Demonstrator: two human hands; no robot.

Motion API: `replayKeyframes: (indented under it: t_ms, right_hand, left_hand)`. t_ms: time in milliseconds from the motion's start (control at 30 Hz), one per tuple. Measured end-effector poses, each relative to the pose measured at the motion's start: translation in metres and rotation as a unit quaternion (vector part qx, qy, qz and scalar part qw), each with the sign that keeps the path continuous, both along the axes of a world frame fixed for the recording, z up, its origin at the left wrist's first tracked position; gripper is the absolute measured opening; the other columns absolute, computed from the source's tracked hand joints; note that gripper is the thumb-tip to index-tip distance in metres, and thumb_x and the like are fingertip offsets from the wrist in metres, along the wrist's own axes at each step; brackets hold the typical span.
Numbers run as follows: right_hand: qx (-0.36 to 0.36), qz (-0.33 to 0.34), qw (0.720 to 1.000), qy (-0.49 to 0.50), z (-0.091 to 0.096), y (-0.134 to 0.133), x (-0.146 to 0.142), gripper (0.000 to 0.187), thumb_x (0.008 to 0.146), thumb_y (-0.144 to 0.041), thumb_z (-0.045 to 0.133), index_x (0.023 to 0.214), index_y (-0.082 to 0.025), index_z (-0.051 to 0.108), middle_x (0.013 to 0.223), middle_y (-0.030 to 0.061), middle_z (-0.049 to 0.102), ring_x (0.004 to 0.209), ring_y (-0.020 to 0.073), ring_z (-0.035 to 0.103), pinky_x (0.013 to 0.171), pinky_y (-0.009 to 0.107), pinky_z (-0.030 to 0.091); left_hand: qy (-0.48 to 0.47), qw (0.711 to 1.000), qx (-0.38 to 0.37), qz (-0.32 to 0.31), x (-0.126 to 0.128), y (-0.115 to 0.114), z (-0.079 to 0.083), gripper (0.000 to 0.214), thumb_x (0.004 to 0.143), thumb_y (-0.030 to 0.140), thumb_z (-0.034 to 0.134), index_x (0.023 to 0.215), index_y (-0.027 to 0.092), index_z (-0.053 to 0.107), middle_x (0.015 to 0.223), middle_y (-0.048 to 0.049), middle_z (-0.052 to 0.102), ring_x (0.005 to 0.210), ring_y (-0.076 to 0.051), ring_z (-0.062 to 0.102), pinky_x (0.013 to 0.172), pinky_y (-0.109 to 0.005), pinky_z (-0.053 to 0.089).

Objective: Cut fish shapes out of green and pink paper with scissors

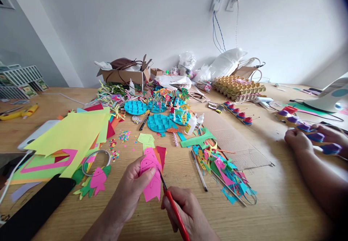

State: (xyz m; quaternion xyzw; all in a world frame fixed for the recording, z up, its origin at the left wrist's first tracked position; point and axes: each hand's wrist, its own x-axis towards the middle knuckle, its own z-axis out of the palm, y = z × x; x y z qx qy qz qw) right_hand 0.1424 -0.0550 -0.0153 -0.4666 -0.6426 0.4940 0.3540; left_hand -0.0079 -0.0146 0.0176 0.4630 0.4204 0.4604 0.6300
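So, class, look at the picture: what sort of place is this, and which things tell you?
Probably a craft workroom: a wooden table strewn with coloured paper sheets, glue bottles and paper offcuts, while the hands cut a pink paper shape with red scissors.

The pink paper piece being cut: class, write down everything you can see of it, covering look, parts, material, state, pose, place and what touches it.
The pink paper piece is bright pink, thin and flat like craft paper, with drawn pencil lines on its face. Its outline is irregular, narrowing to a lower flap. It is held roughly upright above the wooden table, pinched by the left hand. The red-handled scissors, held in the right hand, meet its right edge with their blades. Orange and red sheets show just behind its top.
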Motion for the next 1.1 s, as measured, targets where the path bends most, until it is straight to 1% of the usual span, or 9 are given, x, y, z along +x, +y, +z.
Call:
replayKeyframes:
  t_ms: [200, 333, 500, 567, 667, 800, 867, 933, 1100]
  right_hand:
    - [0.012, 0.003, 1.000, -0.008, 0.006, 0.001, 0.000, 0.045, 0.087, -0.049, 0.037, 0.054, -0.019, 0.033, 0.048, -0.0058, 0.025, 0.046, 0.0085, 0.026, 0.044, 0.023, 0.020]
    - [0.007, 0.002, 1.000, -0.019, 0.005, 0.000, 0.002, 0.043, 0.088, -0.047, 0.037, 0.055, -0.019, 0.033, 0.049, -0.0062, 0.023, 0.046, 0.0081, 0.025, 0.043, 0.023, 0.019]
    - [0.020, 0.004, 0.999, -0.036, 0.006, -0.002, 0.003, 0.042, 0.088, -0.046, 0.037, 0.056, -0.019, 0.033, 0.050, -0.0065, 0.022, 0.046, 0.0081, 0.024, 0.044, 0.022, 0.019]
    - [0.020, 0.004, 0.999, -0.044, 0.007, -0.001, 0.004, 0.042, 0.087, -0.045, 0.038, 0.056, -0.019, 0.033, 0.050, -0.0066, 0.023, 0.046, 0.0079, 0.025, 0.043, 0.022, 0.019]
    - [0.020, 0.006, 0.998, -0.057, 0.008, 0.001, 0.005, 0.041, 0.088, -0.044, 0.037, 0.056, -0.019, 0.033, 0.050, -0.0062, 0.026, 0.046, 0.0076, 0.026, 0.043, 0.022, 0.020]
    - [0.027, 0.004, 0.997, -0.070, 0.008, 0.002, 0.007, 0.040, 0.087, -0.041, 0.037, 0.055, -0.019, 0.033, 0.050, -0.0053, 0.030, 0.046, 0.0078, 0.028, 0.042, 0.021, 0.021]
    - [0.009, 0.004, 0.998, -0.058, 0.006, 0.002, 0.008, 0.040, 0.087, -0.041, 0.038, 0.055, -0.019, 0.034, 0.049, -0.0053, 0.031, 0.045, 0.0078, 0.029, 0.041, 0.020, 0.022]
    - [-0.021, 0.007, 0.999, -0.025, 0.003, 0.001, 0.008, 0.040, 0.086, -0.043, 0.040, 0.055, -0.019, 0.037, 0.047, -0.0055, 0.032, 0.043, 0.0077, 0.031, 0.040, 0.020, 0.023]
    - [-0.091, -0.012, 0.993, 0.073, -0.004, 0.000, 0.002, 0.048, 0.082, -0.059, 0.039, 0.060, -0.017, 0.046, 0.043, -0.0058, 0.037, 0.038, 0.0073, 0.033, 0.037, 0.018, 0.026]
  left_hand:
    - [0.003, 1.000, -0.001, -0.008, 0.000, 0.001, 0.000, 0.018, 0.079, 0.028, 0.055, 0.066, 0.018, 0.047, 0.058, 0.0062, 0.040, 0.054, -0.009, 0.030, 0.051, -0.018, 0.033]
    - [0.000, 1.000, -0.011, -0.005, 0.002, 0.001, 0.003, 0.019, 0.077, 0.028, 0.056, 0.064, 0.018, 0.046, 0.056, 0.0063, 0.040, 0.052, -0.009, 0.030, 0.049, -0.019, 0.031]
    - [0.003, 1.000, -0.015, -0.003, 0.002, 0.001, 0.001, 0.020, 0.076, 0.028, 0.057, 0.062, 0.018, 0.045, 0.055, 0.0064, 0.040, 0.051, -0.009, 0.031, 0.048, -0.019, 0.031]
    - [0.014, 1.000, -0.006, -0.012, 0.000, 0.001, 0.000, 0.021, 0.077, 0.029, 0.056, 0.063, 0.018, 0.045, 0.056, 0.0062, 0.040, 0.053, -0.009, 0.031, 0.050, -0.019, 0.032]
    - [0.034, 0.998, 0.009, -0.042, -0.004, 0.004, 0.001, 0.023, 0.081, 0.031, 0.053, 0.064, 0.018, 0.045, 0.058, 0.0059, 0.040, 0.055, -0.009, 0.033, 0.053, -0.020, 0.033]
    - [0.040, 0.996, -0.019, -0.078, -0.007, 0.008, 0.004, 0.022, 0.081, 0.034, 0.054, 0.066, 0.018, 0.046, 0.054, 0.0072, 0.039, 0.048, -0.008, 0.031, 0.045, -0.019, 0.028]
    - [0.035, 0.996, -0.037, -0.077, -0.006, 0.009, 0.004, 0.021, 0.079, 0.034, 0.055, 0.067, 0.018, 0.048, 0.052, 0.0075, 0.040, 0.045, -0.007, 0.030, 0.041, -0.018, 0.024]
    - [0.016, 0.996, -0.051, -0.067, -0.002, 0.008, 0.005, 0.020, 0.078, 0.034, 0.056, 0.067, 0.019, 0.048, 0.051, 0.0078, 0.041, 0.044, -0.006, 0.030, 0.041, -0.017, 0.024]
    - [-0.026, 0.995, -0.081, -0.044, 0.008, 0.002, 0.006, 0.017, 0.076, 0.031, 0.058, 0.069, 0.019, 0.047, 0.050, 0.0081, 0.043, 0.043, -0.006, 0.032, 0.040, -0.016, 0.025]
